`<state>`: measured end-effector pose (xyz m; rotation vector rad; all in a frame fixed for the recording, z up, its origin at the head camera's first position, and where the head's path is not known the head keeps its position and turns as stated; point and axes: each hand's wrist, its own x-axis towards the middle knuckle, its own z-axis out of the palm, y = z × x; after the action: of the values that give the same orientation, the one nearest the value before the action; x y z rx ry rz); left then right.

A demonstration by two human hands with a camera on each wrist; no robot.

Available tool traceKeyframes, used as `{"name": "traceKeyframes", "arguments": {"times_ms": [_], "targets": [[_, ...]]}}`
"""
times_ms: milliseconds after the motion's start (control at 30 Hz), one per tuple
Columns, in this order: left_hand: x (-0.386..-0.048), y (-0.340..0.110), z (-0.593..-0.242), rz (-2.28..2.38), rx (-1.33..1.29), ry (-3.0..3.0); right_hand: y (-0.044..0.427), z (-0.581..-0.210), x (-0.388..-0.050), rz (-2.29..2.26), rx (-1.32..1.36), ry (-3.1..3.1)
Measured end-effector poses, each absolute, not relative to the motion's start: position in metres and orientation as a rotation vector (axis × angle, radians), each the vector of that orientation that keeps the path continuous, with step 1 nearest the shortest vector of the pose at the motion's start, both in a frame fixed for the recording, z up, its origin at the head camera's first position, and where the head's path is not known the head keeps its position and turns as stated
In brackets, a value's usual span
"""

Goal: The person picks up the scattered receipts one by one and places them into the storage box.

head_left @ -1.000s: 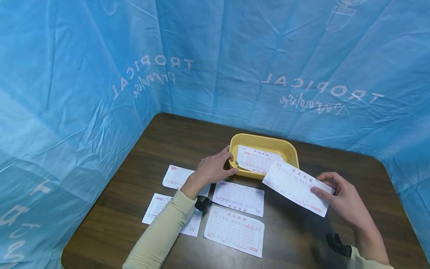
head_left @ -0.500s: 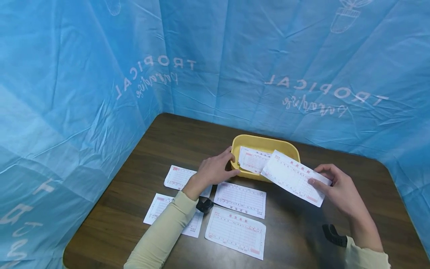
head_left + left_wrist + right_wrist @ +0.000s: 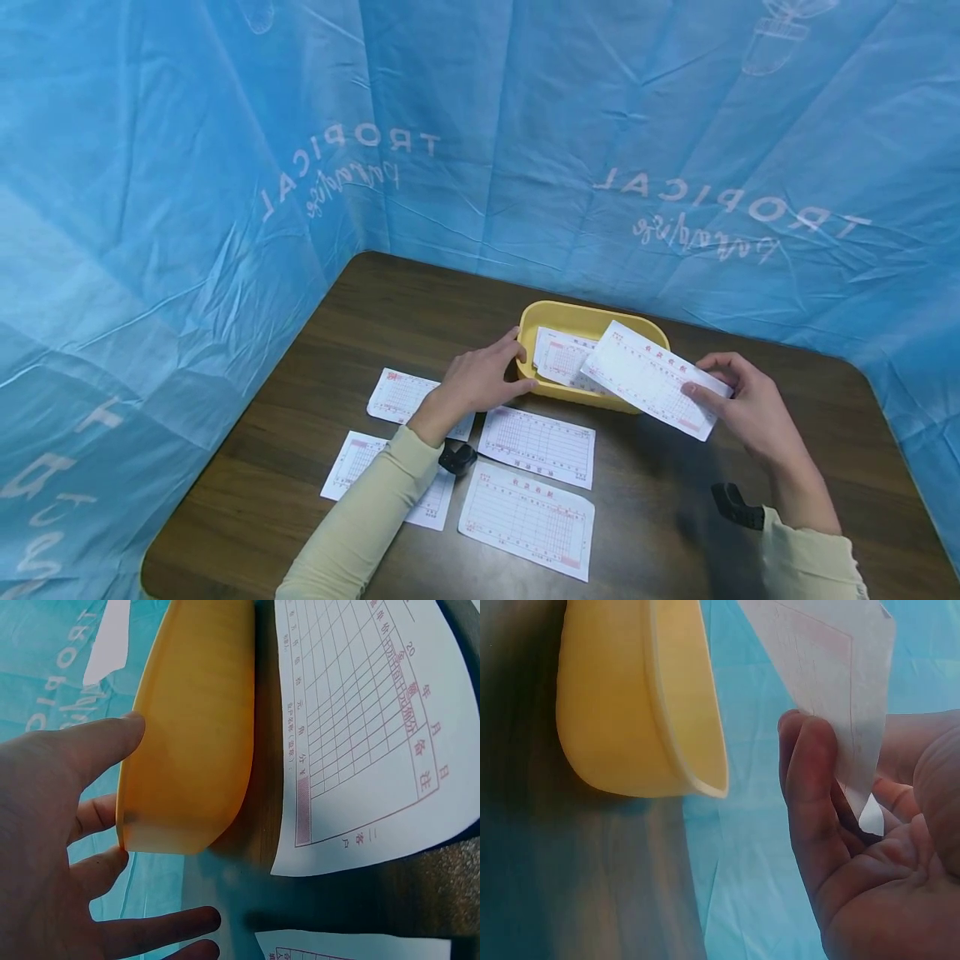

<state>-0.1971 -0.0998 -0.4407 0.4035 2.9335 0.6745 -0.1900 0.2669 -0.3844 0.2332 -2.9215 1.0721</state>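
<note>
The left hand (image 3: 480, 379) grips the left end of a yellow plastic bin (image 3: 573, 396), thumb and fingers on either side of its rim. In the left wrist view two other fingers of this hand (image 3: 45, 817) extend below the bin (image 3: 191, 742). Several printed paper slips (image 3: 561, 357) lie inside the bin. A white slip with red print (image 3: 652, 375) is pinched at its right end by the right hand (image 3: 750, 408). It slants over the bin's front right rim and hides part of it. The right wrist view shows the slip (image 3: 829, 667) between thumb and fingers.
Printed slips lie on the dark wooden table (image 3: 300, 375): two right of the left forearm, a nearer slip (image 3: 525, 521) and a farther slip (image 3: 536, 447); two partly under it, slip (image 3: 405, 396) and slip (image 3: 348, 462). A blue curtain (image 3: 480, 167) hangs behind the table.
The right hand has moved left and away from the person, carrying its slip farther over the bin. The left hand stays on the bin's rim.
</note>
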Motion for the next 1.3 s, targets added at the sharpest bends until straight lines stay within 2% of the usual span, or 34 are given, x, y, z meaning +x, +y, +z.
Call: {"name": "traceKeyframes", "arguments": {"times_ms": [1300], "targets": [[-0.197,-0.099,-0.440,0.697,0.385,2.930,0.232,-0.399,-0.230,1.221,0.324,-3.042]]}}
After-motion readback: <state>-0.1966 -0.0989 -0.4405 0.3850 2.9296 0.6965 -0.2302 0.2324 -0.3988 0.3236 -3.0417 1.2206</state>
